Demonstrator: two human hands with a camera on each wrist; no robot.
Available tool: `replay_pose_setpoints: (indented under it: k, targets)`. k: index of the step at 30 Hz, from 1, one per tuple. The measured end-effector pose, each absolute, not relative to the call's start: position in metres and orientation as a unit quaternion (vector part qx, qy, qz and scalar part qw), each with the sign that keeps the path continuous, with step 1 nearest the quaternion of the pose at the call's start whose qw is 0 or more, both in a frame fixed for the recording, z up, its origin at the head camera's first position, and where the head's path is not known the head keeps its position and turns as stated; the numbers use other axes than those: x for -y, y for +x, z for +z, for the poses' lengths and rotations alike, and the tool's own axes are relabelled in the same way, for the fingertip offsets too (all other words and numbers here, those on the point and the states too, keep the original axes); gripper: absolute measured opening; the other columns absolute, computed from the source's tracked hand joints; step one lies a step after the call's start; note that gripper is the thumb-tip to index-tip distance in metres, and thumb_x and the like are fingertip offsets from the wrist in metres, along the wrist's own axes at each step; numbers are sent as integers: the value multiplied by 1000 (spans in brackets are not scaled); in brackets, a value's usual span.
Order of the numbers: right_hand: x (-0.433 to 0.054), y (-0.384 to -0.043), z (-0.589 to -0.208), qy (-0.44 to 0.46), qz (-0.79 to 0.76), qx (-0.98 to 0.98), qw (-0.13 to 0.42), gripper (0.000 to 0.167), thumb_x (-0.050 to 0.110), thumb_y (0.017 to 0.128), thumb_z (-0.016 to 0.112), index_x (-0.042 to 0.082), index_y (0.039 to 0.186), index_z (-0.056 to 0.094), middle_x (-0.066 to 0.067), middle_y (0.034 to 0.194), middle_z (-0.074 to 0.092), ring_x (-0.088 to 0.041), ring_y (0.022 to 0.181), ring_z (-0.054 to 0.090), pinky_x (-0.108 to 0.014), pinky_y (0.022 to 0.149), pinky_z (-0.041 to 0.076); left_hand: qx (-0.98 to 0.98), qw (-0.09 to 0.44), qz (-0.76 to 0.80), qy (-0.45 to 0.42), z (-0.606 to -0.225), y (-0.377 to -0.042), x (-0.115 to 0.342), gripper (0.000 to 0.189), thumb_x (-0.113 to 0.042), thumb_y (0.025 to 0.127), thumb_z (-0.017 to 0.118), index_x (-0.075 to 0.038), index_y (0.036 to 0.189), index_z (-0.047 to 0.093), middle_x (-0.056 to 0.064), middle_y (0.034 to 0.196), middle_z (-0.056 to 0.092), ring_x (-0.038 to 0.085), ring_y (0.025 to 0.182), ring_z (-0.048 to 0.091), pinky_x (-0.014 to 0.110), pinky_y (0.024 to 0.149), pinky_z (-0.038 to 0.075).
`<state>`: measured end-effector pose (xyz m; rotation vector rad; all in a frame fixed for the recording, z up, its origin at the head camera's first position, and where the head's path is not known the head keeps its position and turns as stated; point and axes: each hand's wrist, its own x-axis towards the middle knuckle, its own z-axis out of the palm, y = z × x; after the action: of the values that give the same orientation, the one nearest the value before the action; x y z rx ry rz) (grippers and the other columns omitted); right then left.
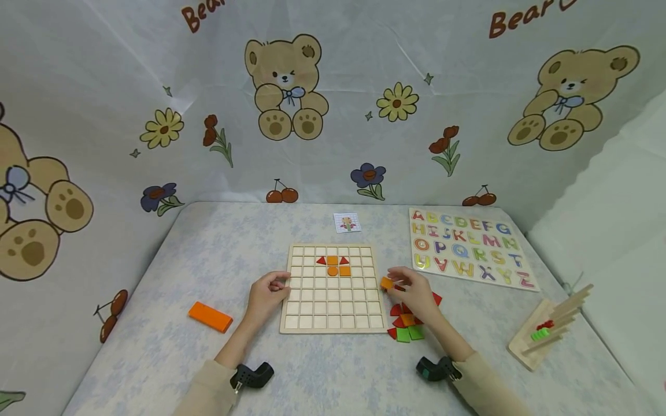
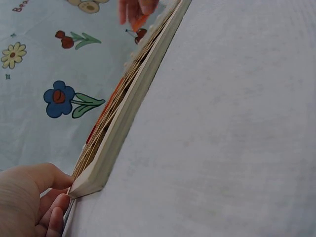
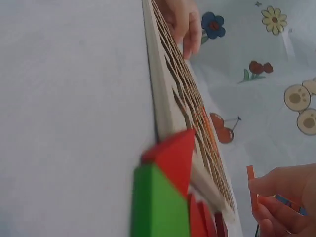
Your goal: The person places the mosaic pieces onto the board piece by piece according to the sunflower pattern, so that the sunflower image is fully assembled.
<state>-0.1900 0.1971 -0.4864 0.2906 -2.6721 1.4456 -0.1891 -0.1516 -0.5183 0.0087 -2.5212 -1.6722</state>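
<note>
A wooden grid board [image 1: 315, 309] lies in the middle of the table. In its upper cells sit two orange squares [image 1: 345, 270], an orange circle [image 1: 332, 271] and two red triangles [image 1: 321, 261]. My left hand [image 1: 266, 297] holds the board's left edge, thumb at the rim in the left wrist view. Just off the right edge, my right hand [image 1: 414, 292] pinches an orange square tile [image 3: 252, 190] between thumb and fingers, raised above the table in the right wrist view. Beneath that hand is a loose pile of red, orange and green tiles [image 1: 403, 335].
A small picture card [image 1: 347, 223] lies behind the board. At the back right is an alphabet board [image 1: 473, 248]; nearer on the right stands a wooden peg rack [image 1: 541, 335] with red and green pieces. An orange block [image 1: 210, 316] lies to the left.
</note>
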Motion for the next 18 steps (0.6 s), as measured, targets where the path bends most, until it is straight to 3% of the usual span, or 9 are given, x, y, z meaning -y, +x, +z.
replay_pose_setpoints:
  k: [7, 18]
  targets:
    - [-130, -220, -479, 186, 494, 849, 27, 39, -6, 81, 75, -7, 118, 65, -22, 109, 69, -37, 100, 64, -50, 88, 52, 830, 57, -554, -1, -519, -189, 153, 30, -1, 84, 72, -6, 114, 73, 10, 92, 69, 12, 80, 57, 20, 72, 48]
    - [-75, -253, -493, 230, 489, 841, -33, 45, -10, 83, 70, -7, 127, 60, -20, 111, 68, -33, 103, 64, -39, 88, 55, 828, 58, -557, -1, -521, -190, 153, 29, -1, 84, 72, -7, 112, 73, 9, 90, 69, 12, 79, 56, 20, 71, 48]
